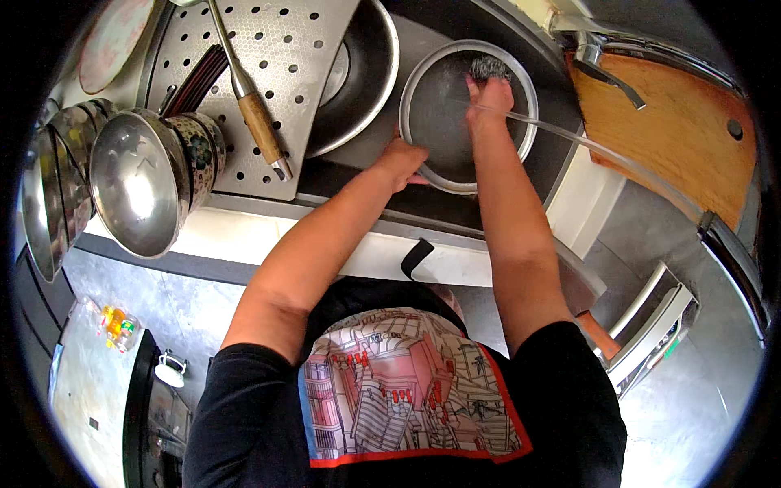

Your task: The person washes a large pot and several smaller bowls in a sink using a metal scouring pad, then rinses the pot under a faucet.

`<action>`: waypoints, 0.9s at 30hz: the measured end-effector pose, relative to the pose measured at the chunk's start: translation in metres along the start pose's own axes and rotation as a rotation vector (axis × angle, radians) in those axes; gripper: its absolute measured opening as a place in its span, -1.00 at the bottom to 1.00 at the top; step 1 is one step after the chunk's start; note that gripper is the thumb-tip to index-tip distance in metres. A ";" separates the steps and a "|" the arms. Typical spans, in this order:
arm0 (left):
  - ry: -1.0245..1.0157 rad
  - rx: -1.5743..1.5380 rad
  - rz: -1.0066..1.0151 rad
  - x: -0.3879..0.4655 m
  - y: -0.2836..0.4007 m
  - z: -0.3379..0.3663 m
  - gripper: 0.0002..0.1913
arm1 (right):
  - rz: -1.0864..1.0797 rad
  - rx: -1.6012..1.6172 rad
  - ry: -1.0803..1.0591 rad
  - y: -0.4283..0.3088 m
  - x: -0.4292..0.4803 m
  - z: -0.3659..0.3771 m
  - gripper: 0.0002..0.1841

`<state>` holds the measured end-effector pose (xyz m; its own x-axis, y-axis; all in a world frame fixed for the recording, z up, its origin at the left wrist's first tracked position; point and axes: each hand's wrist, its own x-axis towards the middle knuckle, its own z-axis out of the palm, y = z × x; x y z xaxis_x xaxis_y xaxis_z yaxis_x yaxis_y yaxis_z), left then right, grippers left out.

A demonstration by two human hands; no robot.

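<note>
A round metal pan with a pale rim lies in the dark sink. My left hand grips its rim at the near left. Inside the pan, my right hand holds a steel wool scrubber against the far right part of the wall. A thin stream of water runs from the faucet spout across to my right wrist. Left of the pan sits a larger dark metal basin, partly covered by a perforated steel drain board.
A spatula with a wooden handle and several dark chopsticks lie over the drain board. Stacked steel bowls stand at left. A wooden cutting board is at right, below the faucet lever. A cleaver hangs near my right elbow.
</note>
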<state>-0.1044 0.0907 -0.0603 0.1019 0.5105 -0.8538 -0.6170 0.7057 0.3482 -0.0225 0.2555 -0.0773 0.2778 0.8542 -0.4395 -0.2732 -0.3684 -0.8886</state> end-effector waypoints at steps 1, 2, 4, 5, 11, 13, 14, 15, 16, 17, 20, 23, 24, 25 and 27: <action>0.000 0.052 -0.022 0.004 -0.003 -0.001 -0.58 | 0.075 -0.045 -0.016 -0.002 0.002 0.007 -0.66; -0.009 0.053 -0.036 -0.001 -0.004 0.002 -0.58 | 0.076 -0.053 -0.001 0.002 -0.005 0.001 -0.66; -0.037 0.053 -0.115 -0.010 0.013 0.009 -0.60 | -0.138 -0.859 -0.229 0.009 -0.017 0.003 -0.63; -0.055 0.050 -0.120 -0.012 0.015 0.006 -0.63 | -0.236 -0.937 -0.414 0.014 -0.030 0.002 -0.64; -0.111 -0.081 -0.065 -0.003 0.003 -0.002 -0.68 | -0.210 -1.262 -1.171 0.000 -0.066 -0.065 -0.62; -0.090 -0.104 -0.065 -0.002 0.003 0.000 -0.68 | -0.291 -1.438 -1.320 -0.021 -0.052 -0.083 -0.59; -0.069 -0.128 -0.064 -0.001 0.004 0.001 -0.69 | -0.360 -1.605 -1.461 -0.035 -0.043 -0.091 -0.58; -0.070 -0.125 -0.065 -0.001 0.003 0.001 -0.69 | -0.427 -1.769 -1.604 -0.042 -0.041 -0.096 -0.57; -0.033 -0.125 -0.074 -0.001 0.002 0.001 -0.70 | -0.425 -1.768 -1.602 -0.040 -0.043 -0.098 -0.57; 0.001 -0.127 -0.077 0.002 0.001 0.002 -0.70 | -0.481 -1.939 -1.578 -0.041 -0.044 -0.098 -0.57; -0.042 -0.089 -0.056 0.009 -0.004 -0.004 -0.68 | -0.457 -1.914 -1.462 -0.020 -0.056 -0.091 -0.57; -0.055 -0.106 -0.111 0.006 0.004 0.002 -0.53 | 0.014 -1.435 -1.203 0.008 -0.071 -0.068 -0.55; -0.055 -0.106 -0.110 0.005 0.005 0.002 -0.53 | 0.358 -1.127 -1.008 0.011 -0.073 -0.061 -0.53; -0.095 -0.096 -0.112 0.004 0.006 0.002 -0.47 | 0.358 -1.126 -1.009 0.010 -0.075 -0.062 -0.53; -0.131 -0.088 -0.115 0.002 0.007 0.000 -0.40 | 0.185 -1.095 -1.029 0.013 -0.078 -0.069 -0.54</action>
<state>-0.1087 0.0960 -0.0595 0.2727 0.4921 -0.8267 -0.6608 0.7204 0.2108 0.0159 0.1587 -0.0642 -0.5550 0.4726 -0.6846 0.6978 -0.1836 -0.6924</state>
